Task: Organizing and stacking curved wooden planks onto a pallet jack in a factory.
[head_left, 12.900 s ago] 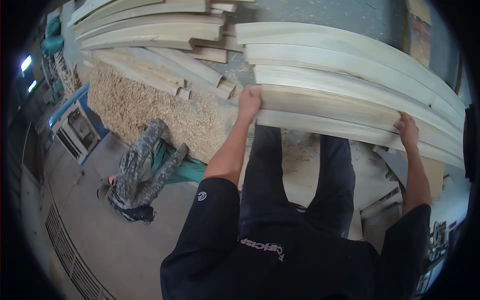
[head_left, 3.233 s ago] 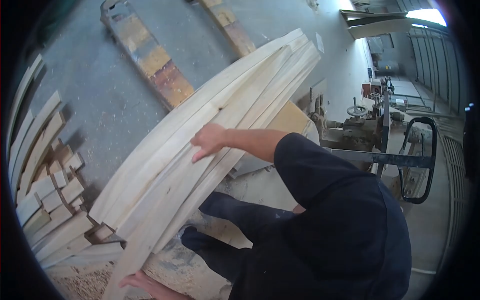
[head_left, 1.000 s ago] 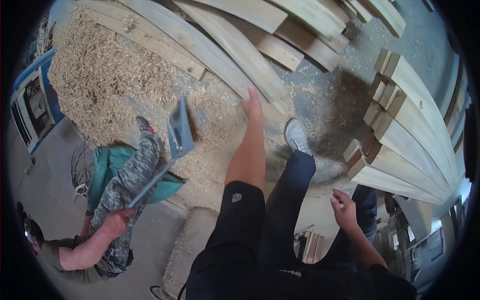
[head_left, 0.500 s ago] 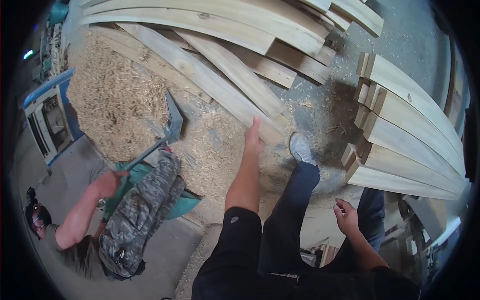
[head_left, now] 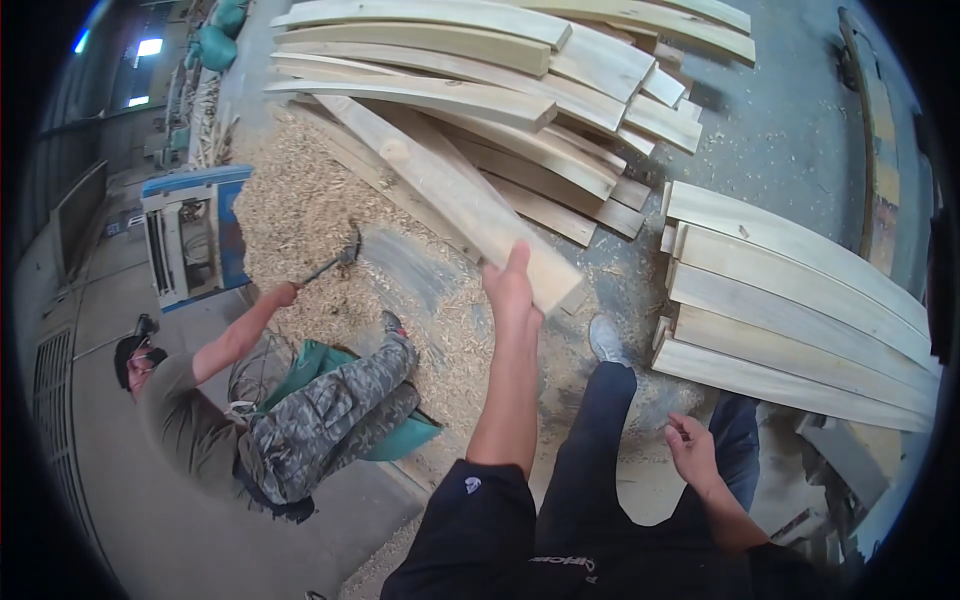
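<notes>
My left hand point(head_left: 512, 290) is closed round the near end of a long pale wooden board point(head_left: 460, 200), its thumb on top and its fingers mostly hidden at the side. That end is raised, and the board slants away toward the far left, its far end among other boards. My right hand point(head_left: 692, 450) hangs beside my right thigh, its fingers loosely curled and apart from the thumb, with nothing visible in it. Closest to that hand is a row of stacked curved boards point(head_left: 770, 290) on the right.
A co-worker point(head_left: 260, 420) on the left works a long-handled tool point(head_left: 330, 265) in a large heap of wood shavings point(head_left: 290, 200). Beside the heap stands a blue and white machine point(head_left: 195, 235). More boards point(head_left: 430, 65) are piled ahead, and shavings litter the floor.
The board's near end has come up in my left hand. The co-worker has drawn the tool through the shavings, baring a streak of floor. My view has shifted; my right hand stays low.
</notes>
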`<action>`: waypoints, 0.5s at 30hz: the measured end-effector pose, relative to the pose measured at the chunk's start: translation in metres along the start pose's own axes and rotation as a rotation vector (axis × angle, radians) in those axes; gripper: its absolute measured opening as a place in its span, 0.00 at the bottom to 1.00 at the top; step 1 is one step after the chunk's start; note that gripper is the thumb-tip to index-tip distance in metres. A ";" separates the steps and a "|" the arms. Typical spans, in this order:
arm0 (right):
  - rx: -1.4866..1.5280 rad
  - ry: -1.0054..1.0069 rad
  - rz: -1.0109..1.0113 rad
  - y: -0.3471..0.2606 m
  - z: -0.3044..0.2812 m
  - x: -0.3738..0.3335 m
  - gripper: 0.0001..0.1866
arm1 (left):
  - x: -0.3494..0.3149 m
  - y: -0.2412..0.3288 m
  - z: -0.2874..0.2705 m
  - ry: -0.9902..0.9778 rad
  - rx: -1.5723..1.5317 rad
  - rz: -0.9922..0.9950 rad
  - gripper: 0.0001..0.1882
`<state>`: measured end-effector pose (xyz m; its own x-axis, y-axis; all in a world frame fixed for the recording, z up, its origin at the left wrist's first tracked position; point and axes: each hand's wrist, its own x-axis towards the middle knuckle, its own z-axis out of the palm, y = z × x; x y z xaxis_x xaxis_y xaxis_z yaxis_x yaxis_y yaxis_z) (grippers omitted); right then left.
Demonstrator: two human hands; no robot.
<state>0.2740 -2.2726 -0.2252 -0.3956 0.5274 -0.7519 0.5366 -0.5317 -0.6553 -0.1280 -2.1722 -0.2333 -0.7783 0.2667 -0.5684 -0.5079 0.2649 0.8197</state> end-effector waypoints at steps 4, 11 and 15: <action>0.083 0.025 -0.008 -0.025 -0.060 -0.015 0.17 | -0.035 0.038 0.027 0.003 0.016 -0.077 0.23; -0.156 0.050 -0.500 -0.135 -0.205 -0.010 0.19 | -0.222 -0.058 0.042 0.064 0.054 -0.139 0.23; -0.543 -0.104 -0.823 -0.211 -0.260 0.004 0.28 | -0.387 -0.135 0.136 -0.228 -0.152 -0.380 0.21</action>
<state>0.3526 -1.9863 -0.0709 -0.8477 0.5215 -0.0971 0.3239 0.3640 -0.8733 0.2914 -2.1848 -0.1335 -0.4342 0.3778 -0.8177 -0.8029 0.2492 0.5415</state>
